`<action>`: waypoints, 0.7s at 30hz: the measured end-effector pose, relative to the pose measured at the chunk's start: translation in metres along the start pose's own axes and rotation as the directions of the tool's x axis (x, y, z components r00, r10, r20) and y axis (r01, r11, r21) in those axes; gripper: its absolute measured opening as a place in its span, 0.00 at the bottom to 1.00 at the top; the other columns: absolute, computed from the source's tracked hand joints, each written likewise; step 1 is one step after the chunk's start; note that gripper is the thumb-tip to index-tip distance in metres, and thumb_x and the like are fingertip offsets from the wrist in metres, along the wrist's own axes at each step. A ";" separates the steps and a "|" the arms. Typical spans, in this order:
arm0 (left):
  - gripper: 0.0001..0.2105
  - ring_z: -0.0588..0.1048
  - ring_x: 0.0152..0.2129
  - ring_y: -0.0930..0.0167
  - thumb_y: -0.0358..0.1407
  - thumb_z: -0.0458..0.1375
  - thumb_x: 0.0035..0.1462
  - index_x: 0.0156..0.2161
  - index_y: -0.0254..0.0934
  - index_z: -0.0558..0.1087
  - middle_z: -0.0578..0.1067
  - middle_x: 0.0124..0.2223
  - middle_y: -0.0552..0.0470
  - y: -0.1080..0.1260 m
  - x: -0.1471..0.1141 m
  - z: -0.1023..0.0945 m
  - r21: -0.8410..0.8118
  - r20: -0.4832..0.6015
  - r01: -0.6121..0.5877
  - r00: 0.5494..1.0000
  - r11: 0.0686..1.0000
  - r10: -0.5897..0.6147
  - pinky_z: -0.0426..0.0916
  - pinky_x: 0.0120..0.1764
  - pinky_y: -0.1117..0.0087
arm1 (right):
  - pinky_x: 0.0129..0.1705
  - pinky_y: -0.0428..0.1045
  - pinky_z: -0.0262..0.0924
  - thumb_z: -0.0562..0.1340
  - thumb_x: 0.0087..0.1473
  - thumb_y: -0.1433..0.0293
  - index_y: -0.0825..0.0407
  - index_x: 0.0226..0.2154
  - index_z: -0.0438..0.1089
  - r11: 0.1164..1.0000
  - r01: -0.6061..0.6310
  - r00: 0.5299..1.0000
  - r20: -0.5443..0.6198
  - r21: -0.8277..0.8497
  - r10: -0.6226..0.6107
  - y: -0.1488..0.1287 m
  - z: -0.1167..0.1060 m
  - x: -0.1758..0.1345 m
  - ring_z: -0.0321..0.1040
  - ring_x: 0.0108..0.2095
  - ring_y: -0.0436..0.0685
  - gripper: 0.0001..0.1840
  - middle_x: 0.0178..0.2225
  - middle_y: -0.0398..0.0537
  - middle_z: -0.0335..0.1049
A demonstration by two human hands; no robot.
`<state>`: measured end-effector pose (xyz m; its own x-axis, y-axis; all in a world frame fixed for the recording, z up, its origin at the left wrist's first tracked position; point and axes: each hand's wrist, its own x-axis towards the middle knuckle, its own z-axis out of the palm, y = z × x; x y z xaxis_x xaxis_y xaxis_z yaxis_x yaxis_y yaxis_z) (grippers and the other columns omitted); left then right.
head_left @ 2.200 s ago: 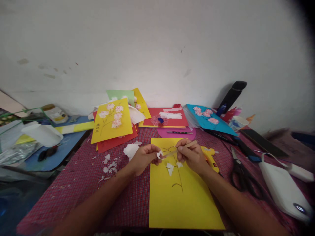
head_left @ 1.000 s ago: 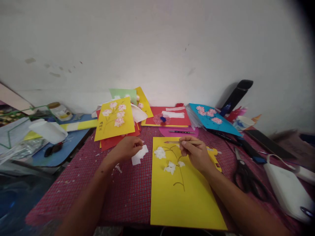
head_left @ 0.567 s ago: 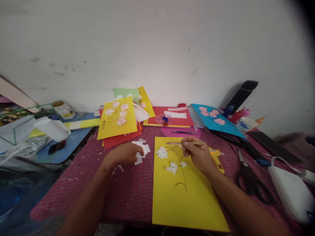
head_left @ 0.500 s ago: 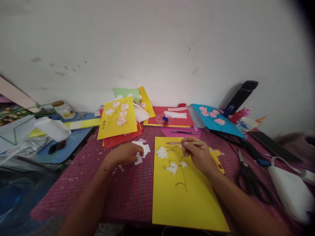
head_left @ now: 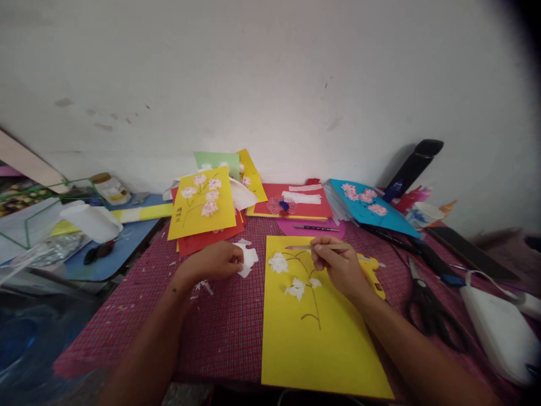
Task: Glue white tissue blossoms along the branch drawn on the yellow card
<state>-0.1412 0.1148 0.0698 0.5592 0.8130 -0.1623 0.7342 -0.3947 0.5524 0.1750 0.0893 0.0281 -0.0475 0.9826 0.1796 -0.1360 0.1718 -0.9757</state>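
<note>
My right hand [head_left: 336, 262] pinches a wooden pencil [head_left: 298, 247] level above the top of a yellow sheet [head_left: 296, 355]. On that sheet a brown branch is drawn, with white crumpled-paper flowers [head_left: 295, 288] on it. My left hand [head_left: 220, 260] is closed, fingers curled in, at the left edge of a small pile of white paper pieces [head_left: 250, 259]. Whatever its fingertips hold, if anything, is hidden. A yellow glue gun [head_left: 369, 269] lies partly behind my right hand.
Black scissors [head_left: 426, 304] and a white device [head_left: 499, 330] lie to the right. Finished flower cards, one yellow [head_left: 203, 203] and one blue [head_left: 372, 206], rest at the back. A pen [head_left: 316, 228] lies beyond the sheet. White scraps [head_left: 203, 286] are near my left wrist.
My left hand has drawn back slightly to the left, its fingers curling more, and less paper shows beneath them. My right hand with the pencil has hardly moved.
</note>
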 end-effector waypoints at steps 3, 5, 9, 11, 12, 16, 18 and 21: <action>0.07 0.66 0.21 0.74 0.35 0.54 0.51 0.26 0.37 0.72 0.70 0.25 0.56 0.003 -0.001 -0.002 -0.005 0.019 -0.033 0.999 0.999 0.033 0.54 0.25 0.74 | 0.22 0.46 0.53 0.65 0.53 0.64 0.53 0.35 0.73 1.000 -0.002 1.000 -0.008 -0.006 0.002 0.000 0.000 0.000 0.61 0.20 0.50 0.09 0.23 0.44 0.69; 0.07 0.65 0.21 0.74 0.35 0.54 0.53 0.26 0.37 0.72 0.70 0.25 0.56 0.005 -0.001 -0.002 -0.011 0.037 -0.051 0.998 0.999 0.051 0.55 0.25 0.74 | 0.22 0.46 0.53 0.65 0.53 0.64 0.53 0.35 0.73 1.000 0.002 1.000 -0.008 -0.005 -0.002 0.001 -0.001 0.000 0.61 0.20 0.50 0.09 0.24 0.44 0.69; 0.08 0.65 0.23 0.74 0.35 0.53 0.55 0.27 0.36 0.71 0.69 0.26 0.56 0.010 0.001 -0.002 -0.093 0.005 -0.081 0.997 0.992 0.082 0.55 0.25 0.75 | 0.22 0.46 0.54 0.65 0.54 0.65 0.53 0.37 0.73 1.000 0.008 1.000 0.000 0.001 -0.008 0.002 -0.001 0.000 0.62 0.21 0.49 0.09 0.26 0.45 0.71; 0.09 0.65 0.23 0.74 0.35 0.53 0.56 0.27 0.36 0.71 0.69 0.26 0.56 0.015 0.004 0.002 -0.156 -0.017 -0.107 0.994 0.982 0.105 0.56 0.26 0.75 | 0.22 0.46 0.55 0.65 0.53 0.65 0.53 0.38 0.73 1.000 0.011 1.000 -0.004 -0.007 -0.011 0.001 0.000 0.000 0.62 0.21 0.49 0.11 0.27 0.46 0.72; 0.09 0.65 0.23 0.74 0.36 0.53 0.56 0.27 0.36 0.71 0.69 0.26 0.56 0.017 0.006 0.005 -0.191 -0.030 -0.115 0.993 0.975 0.112 0.57 0.27 0.75 | 0.22 0.46 0.55 0.66 0.53 0.65 0.53 0.38 0.73 1.000 0.018 1.000 -0.010 -0.014 -0.018 0.000 0.000 0.001 0.62 0.21 0.49 0.11 0.28 0.46 0.72; 0.10 0.64 0.22 0.75 0.39 0.54 0.57 0.31 0.36 0.73 0.68 0.26 0.56 0.026 0.020 0.027 -0.314 -0.128 -0.090 0.990 0.945 0.052 0.56 0.26 0.74 | 0.21 0.46 0.55 0.65 0.55 0.64 0.53 0.33 0.75 0.998 0.058 0.998 -0.031 -0.037 -0.059 -0.002 0.003 0.002 0.61 0.19 0.48 0.09 0.28 0.47 0.73; 0.10 0.64 0.22 0.75 0.39 0.56 0.56 0.29 0.35 0.73 0.68 0.25 0.56 0.029 0.027 0.041 -0.381 -0.198 -0.084 0.980 0.921 0.007 0.56 0.26 0.75 | 0.21 0.46 0.54 0.64 0.56 0.64 0.53 0.30 0.75 0.998 0.065 0.996 -0.052 -0.023 -0.066 -0.002 0.003 0.002 0.60 0.18 0.47 0.10 0.28 0.47 0.73; 0.09 0.64 0.21 0.76 0.39 0.58 0.53 0.29 0.34 0.71 0.68 0.24 0.57 0.033 0.034 0.060 -0.579 -0.177 -0.064 0.983 0.813 -0.049 0.56 0.26 0.75 | 0.21 0.45 0.54 0.64 0.57 0.63 0.53 0.29 0.73 0.997 0.071 0.994 -0.082 0.014 -0.069 0.000 0.002 0.002 0.61 0.19 0.47 0.11 0.27 0.46 0.73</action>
<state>-0.0746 0.1038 0.0336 0.4456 0.8943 -0.0415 0.3384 -0.1254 0.9326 0.1726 0.0915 0.0287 0.0435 0.9708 0.2359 -0.1526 0.2399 -0.9587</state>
